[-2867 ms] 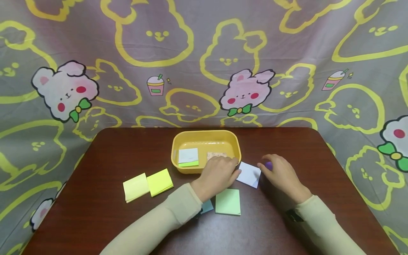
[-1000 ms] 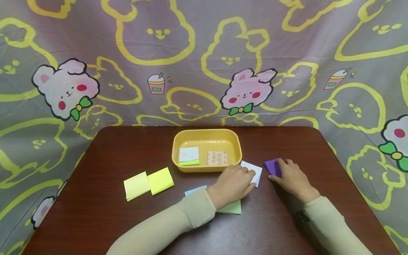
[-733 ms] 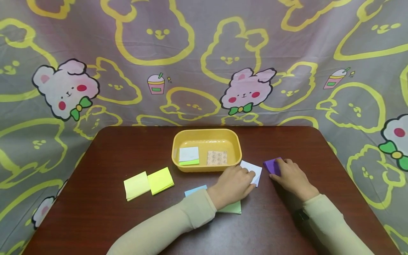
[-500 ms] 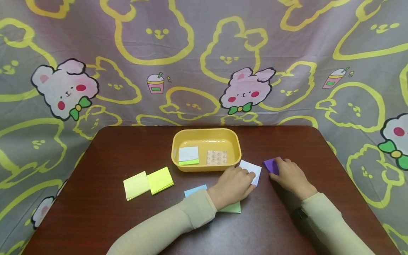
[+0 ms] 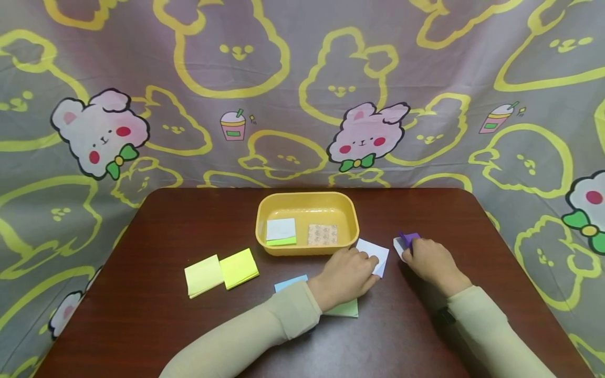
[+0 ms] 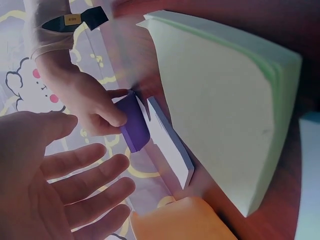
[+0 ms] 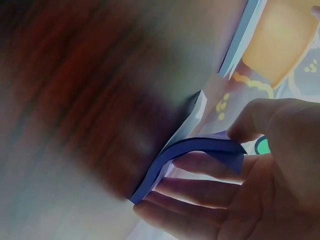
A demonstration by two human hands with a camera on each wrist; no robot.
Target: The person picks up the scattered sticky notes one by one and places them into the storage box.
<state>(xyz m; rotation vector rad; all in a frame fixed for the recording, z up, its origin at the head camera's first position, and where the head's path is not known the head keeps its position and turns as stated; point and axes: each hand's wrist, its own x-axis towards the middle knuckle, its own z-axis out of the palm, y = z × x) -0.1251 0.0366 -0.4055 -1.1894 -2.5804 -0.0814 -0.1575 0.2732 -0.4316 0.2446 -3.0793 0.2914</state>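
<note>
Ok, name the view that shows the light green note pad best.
The left wrist view: the light green note pad is close up there, broad face and layered edges showing. The head view gives only a part, the left hand hiding the rest. The right wrist view does not show it.

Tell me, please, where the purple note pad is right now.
In the head view, the purple note pad is right of centre, pinched in the right hand, just right of the white pad by the yellow tray.

Paper pads [image 5: 281,229] in, before and right of the tray [image 5: 308,251].
</note>
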